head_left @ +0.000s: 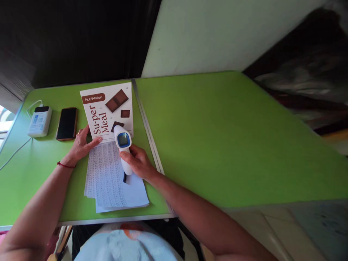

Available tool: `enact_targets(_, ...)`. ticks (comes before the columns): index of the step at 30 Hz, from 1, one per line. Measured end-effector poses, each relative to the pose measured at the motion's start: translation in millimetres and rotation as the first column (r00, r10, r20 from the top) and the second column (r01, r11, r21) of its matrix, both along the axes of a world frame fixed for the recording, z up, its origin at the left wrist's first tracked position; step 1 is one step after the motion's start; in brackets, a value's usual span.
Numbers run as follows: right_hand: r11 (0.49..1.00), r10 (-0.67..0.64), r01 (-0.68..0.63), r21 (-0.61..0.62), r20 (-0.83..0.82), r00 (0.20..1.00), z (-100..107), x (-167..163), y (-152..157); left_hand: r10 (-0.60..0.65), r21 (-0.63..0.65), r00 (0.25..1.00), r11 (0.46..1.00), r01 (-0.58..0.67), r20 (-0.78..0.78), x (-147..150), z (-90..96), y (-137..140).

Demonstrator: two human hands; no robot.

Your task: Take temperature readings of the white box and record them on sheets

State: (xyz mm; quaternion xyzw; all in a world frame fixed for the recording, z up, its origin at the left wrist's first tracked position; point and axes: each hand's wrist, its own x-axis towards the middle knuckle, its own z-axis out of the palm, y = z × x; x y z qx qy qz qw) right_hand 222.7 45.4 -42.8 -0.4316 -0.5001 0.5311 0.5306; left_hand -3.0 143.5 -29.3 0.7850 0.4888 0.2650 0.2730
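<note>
My right hand [137,160] is wrapped round the handle of a white infrared thermometer [126,159], whose blue-rimmed screen faces me. The thermometer's head overlaps the lower right corner of a white NutriMotion "Su-per Meal" box [116,105] with brown chocolate pieces printed on it. At the box's lower left edge is my left hand [82,144], its thumb on the front and its other fingers along the side, partly hidden. Below the box lie several sheets of handwritten paper [104,177], and a dark pen [124,177] rests on them, mostly covered by the thermometer and my right hand.
A phone [67,124] with a dark screen lies left of the box. Farther left is a white power bank [39,122] with cables attached. The green table [217,137] has a metal seam [148,127] running just right of the papers. A pale wall [195,40] stands behind.
</note>
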Motion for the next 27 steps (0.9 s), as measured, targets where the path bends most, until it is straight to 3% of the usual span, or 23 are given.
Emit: enact_targets(27, 0.995, -0.075, 0.076, -0.066, 0.021, 0.997, 0.8, 2.1, -3.0, 0.005, 0.013, 1.0, 1.0, -0.005, -0.026, 1.0, -7.2, 1.8)
